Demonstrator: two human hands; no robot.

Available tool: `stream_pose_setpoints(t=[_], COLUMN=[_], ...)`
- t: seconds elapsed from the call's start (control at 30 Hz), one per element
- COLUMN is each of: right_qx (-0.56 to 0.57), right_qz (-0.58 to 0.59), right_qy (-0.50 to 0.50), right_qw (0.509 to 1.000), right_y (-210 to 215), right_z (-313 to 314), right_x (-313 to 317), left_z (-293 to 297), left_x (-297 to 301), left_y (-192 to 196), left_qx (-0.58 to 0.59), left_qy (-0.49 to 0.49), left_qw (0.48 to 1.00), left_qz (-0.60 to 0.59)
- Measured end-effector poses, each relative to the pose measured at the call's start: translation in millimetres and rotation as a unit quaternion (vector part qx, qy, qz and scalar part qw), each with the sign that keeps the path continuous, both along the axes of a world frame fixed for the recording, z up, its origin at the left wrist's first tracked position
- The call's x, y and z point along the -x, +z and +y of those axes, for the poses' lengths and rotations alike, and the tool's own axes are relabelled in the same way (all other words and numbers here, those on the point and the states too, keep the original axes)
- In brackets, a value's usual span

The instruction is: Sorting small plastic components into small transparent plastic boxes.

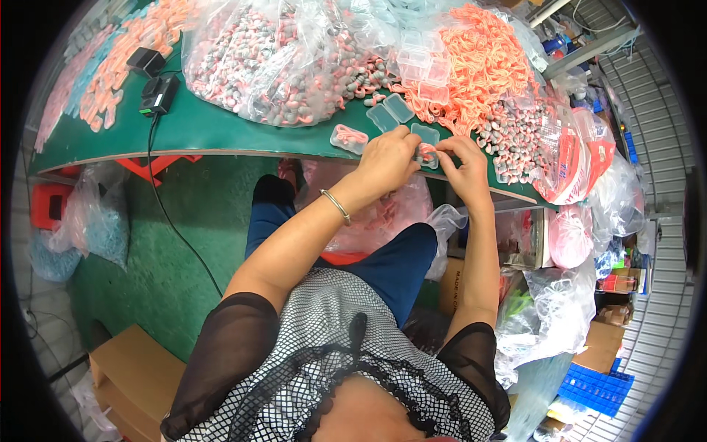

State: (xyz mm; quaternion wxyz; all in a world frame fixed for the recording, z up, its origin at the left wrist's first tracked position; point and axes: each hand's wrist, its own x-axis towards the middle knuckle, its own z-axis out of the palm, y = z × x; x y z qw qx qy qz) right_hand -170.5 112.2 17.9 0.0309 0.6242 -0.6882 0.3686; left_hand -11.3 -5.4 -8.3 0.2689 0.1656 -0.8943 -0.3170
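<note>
Clear plastic case (pixel 426 144) lies at the green tabletop (pixel 213 125) edge, between my hands: left hand (pixel 388 160) and right hand (pixel 464 168) both pinch it.

The left hand (pixel 388 160) covers most of the small clear case (pixel 426 144) at the counter (pixel 213 125) edge; its contents are too small to tell. The right hand (pixel 466 168) hides its own fingertips.

A small clear plastic case (pixel 426 145) lies open at the near edge of the desk. Orange earplugs (pixel 426 154) sit inside it.
</note>
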Motion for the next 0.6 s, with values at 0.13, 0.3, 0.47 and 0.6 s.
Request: stream_pose_setpoints(t=[0.13,0.3,0.47,0.6], right_qx=[-0.042,-0.071,-0.075,-0.065], right_qz=[0.08,0.175,0.063,0.029], right_qy=[-0.002,0.016,-0.058,-0.071], right_qw=[0.996,0.982,0.994,0.995], right_y=[6.4,15.0,-6.3,-19.7], right_z=[-3.4,-2.5,-15.1,-21.1], right_x=[-4.6,-8.9,14.5,23.9], left_z=[0.3,-1.1,0.3,0.4], left_x=[2.6,2.3,2.3,1.7], left_y=[0.9,0.9,1.7,1.7], left_qx=[-0.009,-0.016,-0.012,-0.014], left_qy=[0.003,0.013,0.004,-0.007], left_qw=[1.0,0.999,0.999,0.999], left_qz=[-0.011,-0.03,-0.029,-0.029])
